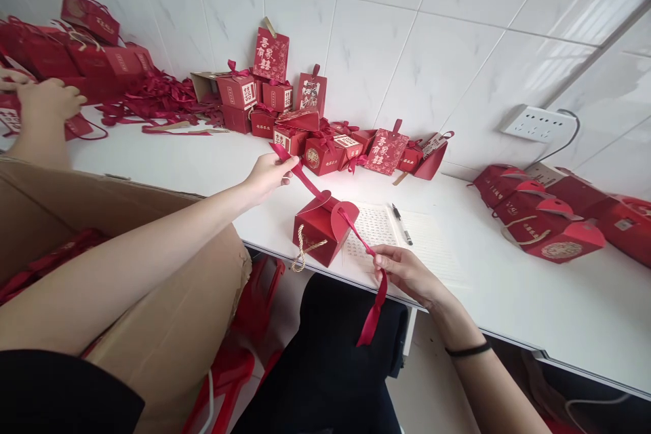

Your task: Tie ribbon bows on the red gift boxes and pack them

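Observation:
A red gift box [319, 232] with rounded top flaps and a twisted gold cord handle [301, 248] sits at the table's front edge. A dark red ribbon [307, 180] runs through its top flaps. My left hand [270, 172] pinches one end of that ribbon, up and left of the box. To the right, my right hand [401, 271] grips the other length, and its tail hangs below the table edge. Under and beside the box lie handwritten paper sheets [370, 230] with a black pen [401, 224] on them.
Finished-looking red boxes [325, 153] and tags stand along the tiled wall. A ribbon heap [163, 93] lies left, near another person's hands [51, 100]. More boxes [549, 217] sit right, below a power strip [534, 124]. A large cardboard carton [183, 305] stands at my left.

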The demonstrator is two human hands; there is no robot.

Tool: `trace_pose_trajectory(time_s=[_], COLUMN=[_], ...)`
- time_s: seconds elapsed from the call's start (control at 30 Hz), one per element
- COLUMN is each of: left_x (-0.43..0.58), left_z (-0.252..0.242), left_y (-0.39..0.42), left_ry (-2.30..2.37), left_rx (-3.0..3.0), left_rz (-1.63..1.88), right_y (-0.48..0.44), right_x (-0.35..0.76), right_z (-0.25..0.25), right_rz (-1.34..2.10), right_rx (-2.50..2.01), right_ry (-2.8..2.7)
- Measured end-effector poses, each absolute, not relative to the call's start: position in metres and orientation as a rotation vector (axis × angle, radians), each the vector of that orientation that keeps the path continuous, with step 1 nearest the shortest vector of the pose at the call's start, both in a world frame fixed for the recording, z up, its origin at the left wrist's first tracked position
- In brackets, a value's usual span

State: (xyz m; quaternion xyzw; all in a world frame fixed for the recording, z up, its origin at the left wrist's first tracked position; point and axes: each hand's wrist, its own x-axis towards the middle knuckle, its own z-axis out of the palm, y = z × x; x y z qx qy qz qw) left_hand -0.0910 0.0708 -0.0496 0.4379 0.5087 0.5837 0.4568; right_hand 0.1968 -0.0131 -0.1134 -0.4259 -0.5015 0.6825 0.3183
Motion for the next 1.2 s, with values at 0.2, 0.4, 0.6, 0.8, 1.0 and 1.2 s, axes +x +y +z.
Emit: trace_pose_trajectory(time_s=[0.2,0.4,0.6,0.8,1.0,1.2], left_x=[-0.093,-0.095,-0.098,-0.093,-0.087,-0.072], left_z=[-0.053,-0.054,-0.043,-0.026,-0.007,0.012], left_y=[0.075,0.081,0.079,0.073,0.062,0.046], left_ry=[1.227,1.107,0.947,0.882,0.78,0.58], left_rx=[1.022,0.927,0.698,0.717,0.79,0.91], left_rz=[1.5,1.626,1.776,1.775,1.671,1.557], right_y=[-0.035,-0.052,-0.057,-0.036,-0.01,0.013], right_x=[0.22,0.238,0.254,0.24,0.193,0.146], right_z=[-0.106,-0.094,-0.08,-0.059,-0.032,-0.008], right_rz=[1.507,1.396,1.233,1.296,1.498,1.564], right_rx=[-1.305,-1.534,-1.475,-1.017,-0.516,-0.212], right_ry=[-1.449,-1.707,-1.73,-1.19,-0.934,-0.946])
